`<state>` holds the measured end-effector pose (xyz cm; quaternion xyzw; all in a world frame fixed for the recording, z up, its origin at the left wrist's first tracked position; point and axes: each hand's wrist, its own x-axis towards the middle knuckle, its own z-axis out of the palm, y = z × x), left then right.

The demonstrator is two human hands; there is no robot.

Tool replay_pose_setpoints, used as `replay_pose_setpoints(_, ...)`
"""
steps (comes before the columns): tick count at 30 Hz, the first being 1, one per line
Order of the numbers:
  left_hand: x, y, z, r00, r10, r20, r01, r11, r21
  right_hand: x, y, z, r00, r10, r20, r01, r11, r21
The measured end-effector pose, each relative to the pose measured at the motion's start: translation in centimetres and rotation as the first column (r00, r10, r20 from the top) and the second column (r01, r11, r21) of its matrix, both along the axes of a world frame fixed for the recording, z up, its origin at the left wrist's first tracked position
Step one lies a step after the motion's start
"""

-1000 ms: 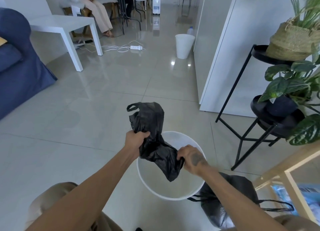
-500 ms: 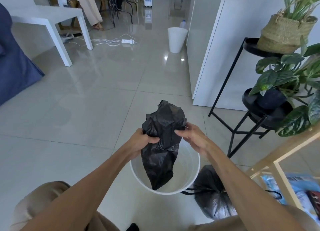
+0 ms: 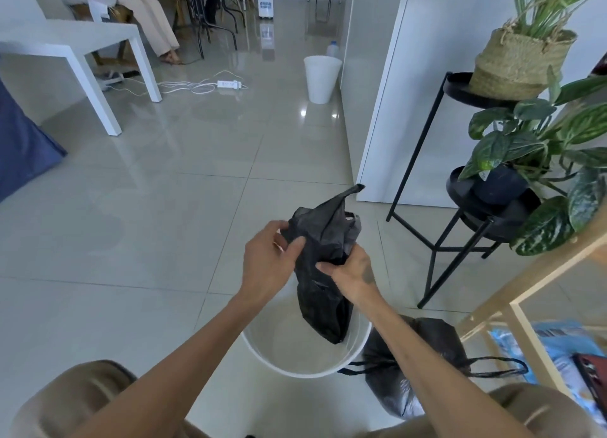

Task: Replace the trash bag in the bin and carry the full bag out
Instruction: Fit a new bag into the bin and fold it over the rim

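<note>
A crumpled empty black trash bag (image 3: 323,260) hangs above the white round bin (image 3: 262,355) on the floor in front of me. My left hand (image 3: 267,258) pinches the bag's upper left edge. My right hand (image 3: 353,275) grips the bag at its middle right. The bag's lower end dips inside the bin's rim. A full, tied black bag (image 3: 414,368) with loose handles lies on the floor right of the bin, touching it. The bin's inside looks bare and white.
A black metal plant stand (image 3: 460,227) with leafy pots stands at right, a light wooden shelf frame (image 3: 512,303) nearer me. A white cabinet (image 3: 400,86) lies ahead right, another white bin (image 3: 321,77) and a power strip (image 3: 228,83) farther off. A white table (image 3: 75,43) and seated person are at far left.
Both hands shifted along the empty bag: the right hand came up from its lower end to its middle, and one bag handle now sticks up. The view tilted downward slightly.
</note>
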<state>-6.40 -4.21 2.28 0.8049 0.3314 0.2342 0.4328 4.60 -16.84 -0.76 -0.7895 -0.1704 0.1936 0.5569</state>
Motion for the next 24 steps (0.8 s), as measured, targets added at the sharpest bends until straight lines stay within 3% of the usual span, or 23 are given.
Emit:
replay_pose_setpoints(3,0.2,-1.1,0.5,0.976,-0.208,-0.057,0.194,0.962,-0.194,-1.0,0.4,-0.9,0.992,0.128,-0.005,-0.127,0.989,0.071)
replay_pose_setpoints(6,0.0,-0.6,0.4,0.973,-0.229,0.014,0.220,0.914,-0.341,-1.4,0.3,-0.5,0.978,0.206,-0.012,-0.205,0.977,0.059)
replay_pose_setpoints(9,-0.5,0.2,0.3,0.972,-0.221,0.079,0.234,0.899,-0.370,-1.2,-0.2,0.2,0.953,0.296,-0.057,-0.295,0.955,0.028)
replay_pose_setpoints(12,-0.3,0.8,-0.5,0.977,-0.210,0.043,0.212,0.927,-0.310,-1.0,-0.3,0.5,0.935,0.351,-0.052,-0.353,0.936,-0.018)
replay_pose_setpoints(18,0.3,1.3,-1.3,0.993,-0.118,0.029,0.122,0.941,-0.315,-0.6,0.5,0.3,0.976,0.219,0.012,-0.219,0.975,0.023)
replay_pose_setpoints(24,0.1,2.1,-1.3,0.999,-0.001,0.054,0.025,0.896,-0.444,0.2,0.6,0.3,0.995,0.075,-0.067,-0.073,0.997,0.037)
